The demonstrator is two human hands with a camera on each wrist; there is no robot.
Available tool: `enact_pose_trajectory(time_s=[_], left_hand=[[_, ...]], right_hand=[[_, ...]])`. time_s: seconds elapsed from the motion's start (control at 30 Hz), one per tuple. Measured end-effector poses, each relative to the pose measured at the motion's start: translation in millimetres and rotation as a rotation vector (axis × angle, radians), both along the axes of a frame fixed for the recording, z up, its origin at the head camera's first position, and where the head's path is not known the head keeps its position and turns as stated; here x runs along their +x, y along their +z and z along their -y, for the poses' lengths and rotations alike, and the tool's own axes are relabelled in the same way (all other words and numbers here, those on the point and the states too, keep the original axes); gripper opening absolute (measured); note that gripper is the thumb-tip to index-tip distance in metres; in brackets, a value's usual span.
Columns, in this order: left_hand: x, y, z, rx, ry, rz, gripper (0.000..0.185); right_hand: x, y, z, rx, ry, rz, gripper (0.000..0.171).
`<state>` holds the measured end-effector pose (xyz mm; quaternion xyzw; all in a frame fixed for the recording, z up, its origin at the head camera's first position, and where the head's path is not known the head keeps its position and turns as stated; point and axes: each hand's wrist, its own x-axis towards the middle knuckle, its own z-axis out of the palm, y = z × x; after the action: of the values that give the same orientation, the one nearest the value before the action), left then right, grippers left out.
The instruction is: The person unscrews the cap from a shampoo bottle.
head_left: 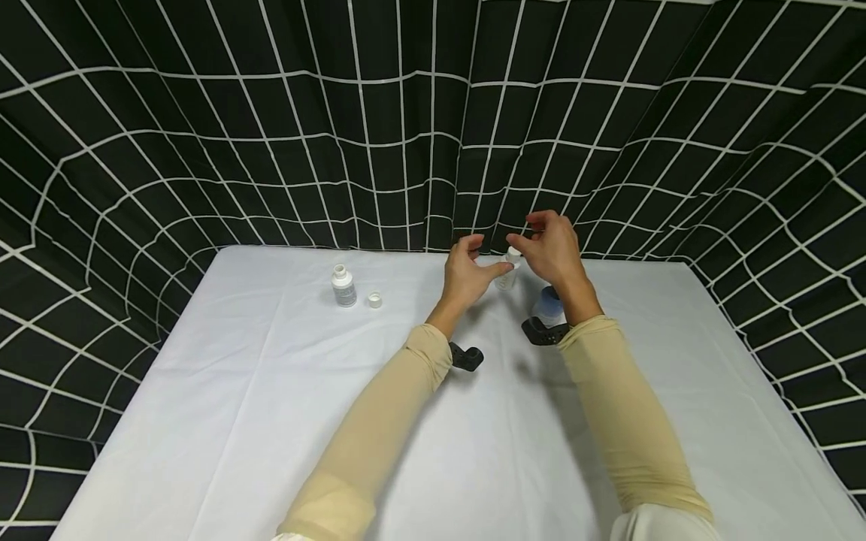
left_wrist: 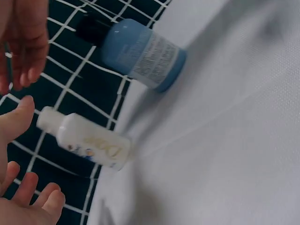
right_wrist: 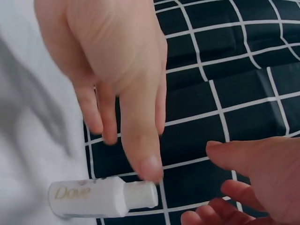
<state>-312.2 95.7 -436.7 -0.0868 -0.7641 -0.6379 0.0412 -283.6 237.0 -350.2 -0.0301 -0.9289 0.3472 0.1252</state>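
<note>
Fingers (head_left: pixel 534 222) above white-clothed table (head_left: pixel 271 421), gridded backdrop (head_left: pixel 338 135)

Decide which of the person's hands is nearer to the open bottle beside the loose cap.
Left. The left hand is nearer the open bottle; the right hand lies farther right.

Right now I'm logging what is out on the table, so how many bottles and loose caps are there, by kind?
White bottles: 2, the open one at the left and the small Dove bottle between the hands
Blue bottles: 1, behind the right wrist
Loose white caps: 1
Total: 4
</note>
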Motion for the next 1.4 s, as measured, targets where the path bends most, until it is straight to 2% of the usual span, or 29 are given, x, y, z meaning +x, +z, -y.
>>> enact_pose_trajectory(time_s=[0.2, 0.37, 0.5, 0.63, 0.8, 1.07, 1.27, 1.4], left_hand=[[-6.0, -6.1, -13.9, -0.068, -0.033, 0.104, 0.078], [-8.7, -10.4, -23.9, -0.097, -0.053, 0.129, 0.074], [-8.0, -14.0, -27.8, -0.120, -0.039, 0.138, 0.069], [-6.1, -18.8, -30.0, -0.169, -0.041, 0.122, 0.055], [-5.2, -23.6, -31.0, -0.199, -0.037, 0.074, 0.035], [-6.4, -27.0, -28.5, -0.186, -0.052, 0.059, 0.035], [-2.8, -21.7, -22.7, -0.197, -0.071, 0.041, 0.034], [-1.7, -18.9, -16.2, -0.189, -0.062, 0.000, 0.035]], right_hand=[[-5.3, -6.7, 3.8, 0.057, -0.001, 0.032, 0.058], [-7.5, -11.9, 8.0, 0.084, -0.022, 0.108, 0.062], [-9.3, -14.4, 11.3, 0.096, -0.014, 0.149, 0.064], [-9.7, -17.4, 12.6, 0.118, -0.006, 0.176, 0.058], [-9.8, -23.1, 12.7, 0.132, 0.003, 0.185, 0.042], [-9.2, -28.5, 14.2, 0.131, 0.001, 0.155, 0.034], [-4.8, -29.7, 15.3, 0.104, 0.007, 0.126, 0.032], [-1.9, -28.5, 18.0, 0.096, 0.034, 0.073, 0.032]])
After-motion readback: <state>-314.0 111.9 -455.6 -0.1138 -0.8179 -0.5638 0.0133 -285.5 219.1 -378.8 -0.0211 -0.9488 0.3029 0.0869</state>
